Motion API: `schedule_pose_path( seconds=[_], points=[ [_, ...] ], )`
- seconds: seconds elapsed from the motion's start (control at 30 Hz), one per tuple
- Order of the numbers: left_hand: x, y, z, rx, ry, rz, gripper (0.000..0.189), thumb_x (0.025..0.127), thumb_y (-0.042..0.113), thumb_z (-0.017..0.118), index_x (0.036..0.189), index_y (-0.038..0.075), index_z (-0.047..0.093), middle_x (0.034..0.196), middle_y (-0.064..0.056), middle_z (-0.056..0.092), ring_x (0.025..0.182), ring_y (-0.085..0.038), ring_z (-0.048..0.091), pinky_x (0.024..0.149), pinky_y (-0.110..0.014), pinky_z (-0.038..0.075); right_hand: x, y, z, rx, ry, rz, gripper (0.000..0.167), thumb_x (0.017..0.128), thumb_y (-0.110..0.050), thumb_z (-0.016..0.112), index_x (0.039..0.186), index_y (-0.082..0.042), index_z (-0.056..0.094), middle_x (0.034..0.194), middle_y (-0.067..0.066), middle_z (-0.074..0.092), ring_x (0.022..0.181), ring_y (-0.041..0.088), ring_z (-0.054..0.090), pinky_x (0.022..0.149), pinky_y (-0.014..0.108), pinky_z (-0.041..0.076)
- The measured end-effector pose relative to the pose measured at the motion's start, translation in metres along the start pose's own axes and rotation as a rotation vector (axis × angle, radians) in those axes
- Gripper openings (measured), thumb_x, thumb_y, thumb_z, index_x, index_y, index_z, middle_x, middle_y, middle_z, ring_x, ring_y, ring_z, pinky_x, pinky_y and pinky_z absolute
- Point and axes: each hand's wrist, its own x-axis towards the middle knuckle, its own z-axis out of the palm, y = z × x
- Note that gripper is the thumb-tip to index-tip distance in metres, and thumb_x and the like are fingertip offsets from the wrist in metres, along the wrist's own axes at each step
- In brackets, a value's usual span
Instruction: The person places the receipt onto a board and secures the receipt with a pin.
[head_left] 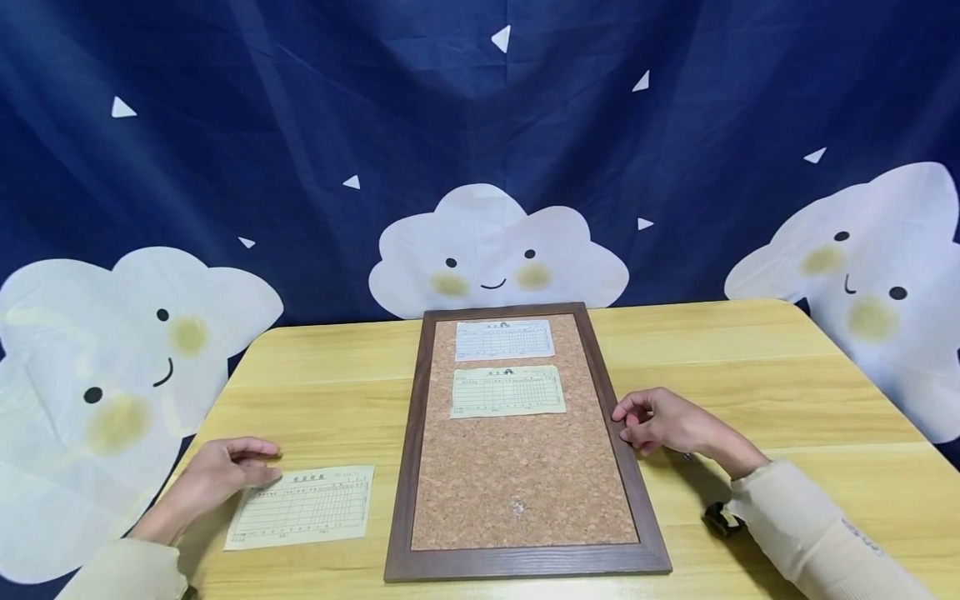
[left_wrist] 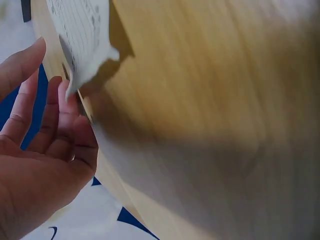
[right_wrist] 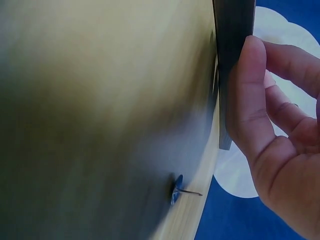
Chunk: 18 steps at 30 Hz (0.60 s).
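A framed corkboard with a dark brown frame lies on the table, carrying two printed paper forms, a bluish one above a pale green one. At its left, a third form, yellowish, lies on the tabletop. My left hand is at that form's upper left corner; the left wrist view shows the paper with a raised edge by my fingers, thumb apart. My right hand touches the frame's right edge, its thumb against the side. Part of the right fingertips is hidden behind that thumb.
A thumbtack lies point up on the table near my right hand. The wooden table ends at a blue curtain printed with white clouds. A small dark object shows beneath my right sleeve.
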Motion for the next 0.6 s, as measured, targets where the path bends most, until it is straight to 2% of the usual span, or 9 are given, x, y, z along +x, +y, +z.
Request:
schedule_pose_path(
  seconds=[0.2, 0.47, 0.6],
  points=[
    [-0.003, -0.003, -0.007, 0.075, 0.013, -0.028, 0.049, 0.078, 0.022, 0.086, 0.115, -0.004, 0.068, 0.107, -0.009, 0.071, 0.087, -0.012, 0.061, 0.072, -0.022, 0.050, 0.000, 0.002, 0.000, 0.003, 0.001, 0.001, 0.018, 0.090, 0.009, 0.059, 0.107, 0.015, 0.057, 0.077, 0.005, 0.052, 0.070, 0.016, 0.058, 0.059, 0.030, 0.056],
    [-0.005, -0.010, -0.012, 0.044, -0.038, -0.022, 0.040, 0.080, 0.012, 0.083, 0.111, -0.009, 0.068, 0.101, -0.011, 0.072, 0.082, -0.009, 0.065, 0.070, -0.023, 0.051, -0.001, 0.001, 0.001, -0.007, 0.008, 0.011, 0.018, 0.090, 0.008, 0.061, 0.107, 0.014, 0.058, 0.078, 0.005, 0.052, 0.070, 0.017, 0.057, 0.059, 0.032, 0.057],
    [-0.006, -0.016, -0.017, 0.009, -0.089, -0.020, 0.040, 0.082, 0.008, 0.081, 0.111, -0.013, 0.066, 0.098, -0.009, 0.071, 0.082, -0.010, 0.064, 0.070, -0.024, 0.054, -0.001, 0.001, 0.001, -0.008, 0.011, 0.006, 0.018, 0.090, 0.007, 0.063, 0.106, 0.014, 0.058, 0.078, 0.005, 0.052, 0.070, 0.017, 0.057, 0.060, 0.033, 0.058]
  ],
)
